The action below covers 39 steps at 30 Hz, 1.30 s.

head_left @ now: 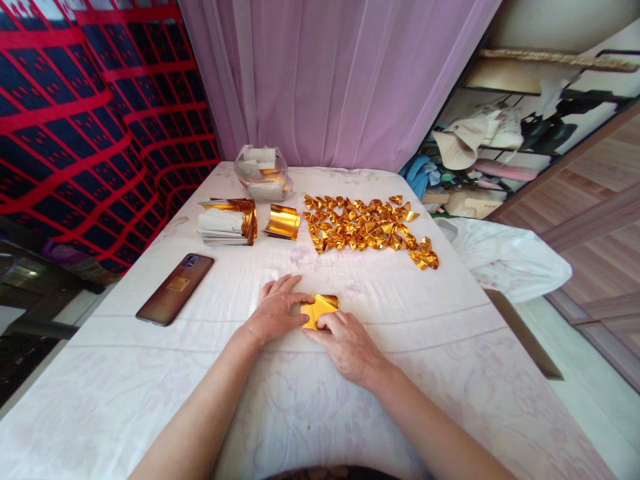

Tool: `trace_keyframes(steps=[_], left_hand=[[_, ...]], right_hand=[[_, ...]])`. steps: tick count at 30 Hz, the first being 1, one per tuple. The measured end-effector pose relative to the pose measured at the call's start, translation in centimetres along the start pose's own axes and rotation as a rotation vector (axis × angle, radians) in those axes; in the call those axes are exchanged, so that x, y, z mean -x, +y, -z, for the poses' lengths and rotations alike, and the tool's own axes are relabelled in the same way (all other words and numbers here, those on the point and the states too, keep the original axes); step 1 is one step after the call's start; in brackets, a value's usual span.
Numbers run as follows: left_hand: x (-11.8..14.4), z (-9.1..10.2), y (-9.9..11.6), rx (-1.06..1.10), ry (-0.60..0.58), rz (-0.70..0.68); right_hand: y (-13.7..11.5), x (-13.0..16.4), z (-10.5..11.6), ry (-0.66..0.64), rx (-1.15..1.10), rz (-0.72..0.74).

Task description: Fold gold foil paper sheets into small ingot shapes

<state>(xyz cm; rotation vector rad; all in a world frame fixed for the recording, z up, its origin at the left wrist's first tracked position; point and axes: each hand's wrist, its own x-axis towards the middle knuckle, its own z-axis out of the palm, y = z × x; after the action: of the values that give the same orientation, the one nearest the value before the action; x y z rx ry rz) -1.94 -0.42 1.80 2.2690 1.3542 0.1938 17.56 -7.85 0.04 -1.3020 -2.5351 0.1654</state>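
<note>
Both hands — left hand (277,311), right hand (346,341) — press fingers flat on the gold foil sheet (320,309), just nearer than the folded pile (370,230); it looks thin, light, slippery — best held at its edges.

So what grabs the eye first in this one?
The spread of folded gold pieces glittering at the table's far right. Next, both hands at the near centre: the left hand and right hand press a gold sheet flat on the white cloth. A phone lies at left.
</note>
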Motion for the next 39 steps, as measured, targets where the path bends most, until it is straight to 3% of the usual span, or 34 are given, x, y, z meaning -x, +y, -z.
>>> trace_keyframes(steps=[10, 16, 23, 31, 35, 39], left_hand=[[0.4, 1.0, 0.2, -0.016, -0.108, -0.010], [0.4, 0.5, 0.2, -0.028, -0.084, -0.033], [0.3, -1.4, 1.7, -0.055, 0.038, 0.031], [0.0, -1.0, 2.4, -0.082, -0.051, 0.078], [-0.3, -0.5, 2.5, -0.099, -0.067, 0.068], [-1.0, 1.0, 2.2, -0.147, -0.124, -0.014]], right_hand=[[0.8, 3.1, -0.1, 0.177, 0.004, -0.086], [1.4, 3.6, 0.4, 0.165, 0.033, -0.147], [1.1, 2.8, 0.4, 0.126, 0.055, -0.143], [3.3, 3.4, 1.0, 0.145, 0.115, -0.289], [3.5, 2.8, 1.7, 0.154, 0.132, -0.232], [3.9, 1.5, 2.7, 0.084, 0.103, -0.062]])
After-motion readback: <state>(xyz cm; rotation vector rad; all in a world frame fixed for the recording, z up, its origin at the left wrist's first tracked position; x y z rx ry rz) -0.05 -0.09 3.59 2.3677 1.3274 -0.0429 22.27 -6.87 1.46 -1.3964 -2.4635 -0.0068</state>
